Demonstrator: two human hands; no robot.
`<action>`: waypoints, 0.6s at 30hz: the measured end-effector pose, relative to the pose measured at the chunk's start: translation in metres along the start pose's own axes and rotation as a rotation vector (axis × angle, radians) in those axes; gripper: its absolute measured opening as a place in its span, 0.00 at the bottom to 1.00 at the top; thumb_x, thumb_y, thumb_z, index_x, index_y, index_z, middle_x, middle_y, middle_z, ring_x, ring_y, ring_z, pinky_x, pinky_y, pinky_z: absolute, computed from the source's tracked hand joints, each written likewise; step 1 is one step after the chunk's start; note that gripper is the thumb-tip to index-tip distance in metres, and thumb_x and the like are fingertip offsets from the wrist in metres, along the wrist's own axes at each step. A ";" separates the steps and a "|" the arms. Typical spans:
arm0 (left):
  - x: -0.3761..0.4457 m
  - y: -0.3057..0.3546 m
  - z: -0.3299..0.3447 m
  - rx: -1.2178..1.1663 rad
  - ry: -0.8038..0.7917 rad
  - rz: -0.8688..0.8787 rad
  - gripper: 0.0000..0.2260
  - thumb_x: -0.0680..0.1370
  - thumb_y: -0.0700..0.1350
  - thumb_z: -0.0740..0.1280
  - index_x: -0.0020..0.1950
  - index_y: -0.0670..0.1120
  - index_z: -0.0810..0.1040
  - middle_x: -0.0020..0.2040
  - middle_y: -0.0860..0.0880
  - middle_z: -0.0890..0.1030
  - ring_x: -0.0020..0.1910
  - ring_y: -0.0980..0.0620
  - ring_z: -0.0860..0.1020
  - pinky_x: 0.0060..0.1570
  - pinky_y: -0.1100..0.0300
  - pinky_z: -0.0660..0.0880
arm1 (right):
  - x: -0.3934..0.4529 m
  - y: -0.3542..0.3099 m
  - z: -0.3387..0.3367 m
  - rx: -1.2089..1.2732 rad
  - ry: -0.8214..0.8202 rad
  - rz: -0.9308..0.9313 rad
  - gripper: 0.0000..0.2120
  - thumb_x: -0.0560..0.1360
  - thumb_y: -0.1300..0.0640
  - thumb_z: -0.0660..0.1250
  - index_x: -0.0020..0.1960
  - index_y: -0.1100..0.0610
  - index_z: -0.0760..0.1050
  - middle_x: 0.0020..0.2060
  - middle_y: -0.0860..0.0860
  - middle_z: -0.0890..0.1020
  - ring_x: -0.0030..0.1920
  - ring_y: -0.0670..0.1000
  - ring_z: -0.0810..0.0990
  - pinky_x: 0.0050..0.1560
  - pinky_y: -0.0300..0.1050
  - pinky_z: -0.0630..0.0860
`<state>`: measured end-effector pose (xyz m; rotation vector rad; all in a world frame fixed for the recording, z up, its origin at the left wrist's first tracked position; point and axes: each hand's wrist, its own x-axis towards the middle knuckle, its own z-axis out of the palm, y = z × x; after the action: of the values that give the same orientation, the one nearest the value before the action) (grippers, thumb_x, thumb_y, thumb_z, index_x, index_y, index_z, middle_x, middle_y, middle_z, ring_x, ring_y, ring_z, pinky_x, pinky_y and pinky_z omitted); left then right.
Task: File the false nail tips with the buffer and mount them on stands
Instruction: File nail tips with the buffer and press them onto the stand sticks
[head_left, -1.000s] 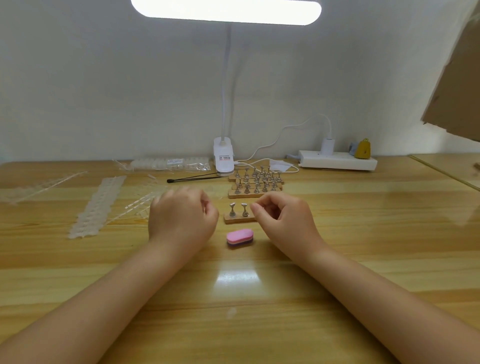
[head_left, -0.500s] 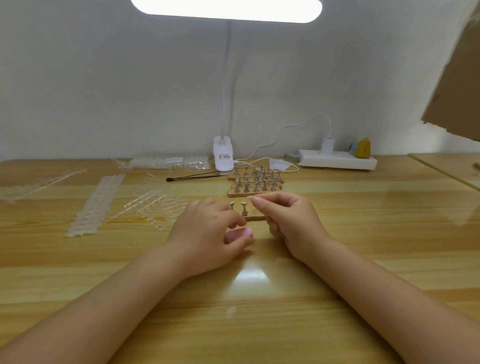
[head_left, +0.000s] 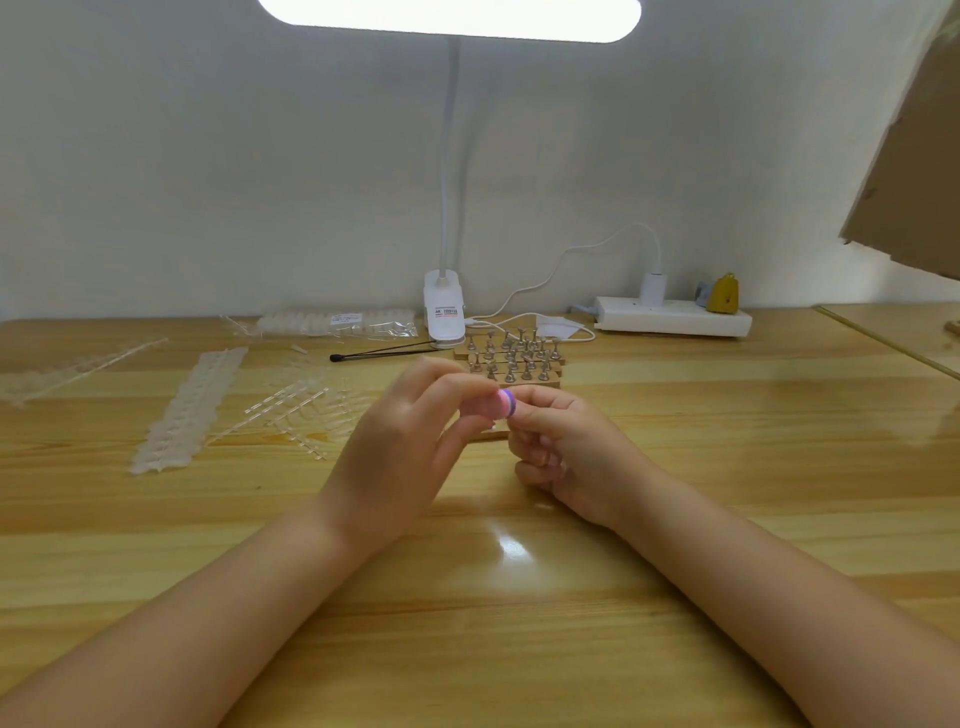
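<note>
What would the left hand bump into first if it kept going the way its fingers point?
Probably the right hand: the left hand points at it across the pink buffer it holds, though depth is unclear.

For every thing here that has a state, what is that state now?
Lamp: on.
Buffer: lifted, held in left hand.
Right hand: fingers curled, touching the buffer; nail tip not visible.
Stands: upright, none visibly bearing tips.
Charger: plugged into power strip.

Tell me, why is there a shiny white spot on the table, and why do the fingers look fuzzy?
Head view: the lamp overhead reflects off the glossy table, making that glare spot below the hands; the left hand and pink buffer look smeared, probably motion blur; the table edge bows from the wide-angle lens.
</note>
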<state>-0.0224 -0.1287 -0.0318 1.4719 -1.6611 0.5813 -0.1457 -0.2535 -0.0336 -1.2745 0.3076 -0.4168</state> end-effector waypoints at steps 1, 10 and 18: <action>-0.001 -0.002 -0.001 0.043 -0.013 -0.005 0.09 0.75 0.39 0.70 0.53 0.39 0.81 0.48 0.45 0.79 0.45 0.49 0.79 0.46 0.53 0.78 | 0.000 -0.001 -0.001 0.014 -0.009 0.012 0.05 0.78 0.62 0.62 0.45 0.58 0.76 0.25 0.46 0.67 0.24 0.43 0.62 0.23 0.34 0.56; 0.001 0.005 0.002 0.088 -0.004 0.024 0.10 0.78 0.42 0.66 0.53 0.37 0.80 0.48 0.43 0.81 0.46 0.46 0.79 0.49 0.52 0.76 | 0.000 0.000 -0.003 0.009 -0.087 -0.005 0.02 0.74 0.59 0.64 0.46 0.56 0.72 0.27 0.46 0.69 0.26 0.44 0.65 0.24 0.36 0.57; 0.001 0.006 0.003 -0.033 -0.035 -0.029 0.11 0.78 0.41 0.66 0.58 0.36 0.78 0.52 0.43 0.81 0.50 0.48 0.79 0.53 0.57 0.76 | 0.000 0.002 -0.003 0.015 -0.097 -0.025 0.05 0.72 0.57 0.65 0.47 0.56 0.71 0.29 0.47 0.68 0.26 0.44 0.65 0.25 0.36 0.55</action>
<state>-0.0287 -0.1298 -0.0317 1.4878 -1.6652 0.5125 -0.1465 -0.2561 -0.0365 -1.2806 0.2063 -0.3772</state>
